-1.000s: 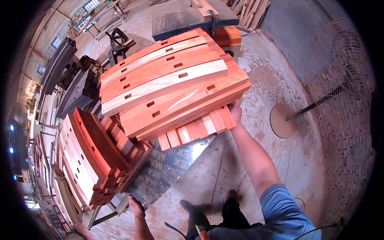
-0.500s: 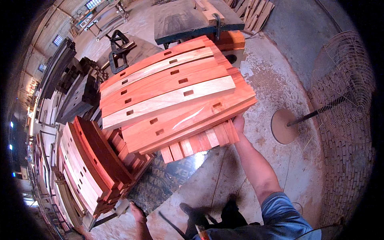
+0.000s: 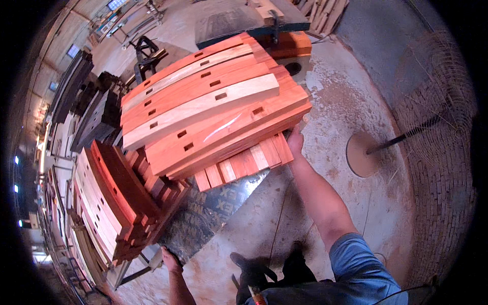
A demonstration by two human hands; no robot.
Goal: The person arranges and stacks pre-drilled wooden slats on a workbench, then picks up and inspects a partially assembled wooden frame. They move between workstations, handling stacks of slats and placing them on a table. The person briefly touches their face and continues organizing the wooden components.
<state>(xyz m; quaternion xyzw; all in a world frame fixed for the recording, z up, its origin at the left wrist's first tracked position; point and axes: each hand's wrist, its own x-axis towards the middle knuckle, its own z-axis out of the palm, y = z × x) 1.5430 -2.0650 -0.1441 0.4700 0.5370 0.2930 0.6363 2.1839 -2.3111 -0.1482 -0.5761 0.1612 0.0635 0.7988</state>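
A large stack of reddish and pale curved wooden slats (image 3: 208, 101), with small rectangular slots cut in them, rests on shorter blocks (image 3: 244, 165) over a dark printed board (image 3: 208, 213). At the board's right end, beside the blocks, is my right hand (image 3: 295, 141); its fingers are hidden behind the wood and board edge. My left hand (image 3: 172, 259) grips the board's near left corner, its fingers partly hidden. A second stack of slotted curved slats (image 3: 104, 201) stands on edge at the left, close to that hand.
Far ahead stands a dark-topped table (image 3: 239, 25) with a clamp (image 3: 275, 25) on its edge. A black metal frame (image 3: 146, 56) lies left of it. Dark timber stacks (image 3: 96, 119) line the left. At right is a pedestal fan with a round base (image 3: 363, 154).
The board, both wood stacks and my hands have shifted forward and a little left together. My right arm reaches farther out. The stacks keep their arrangement.
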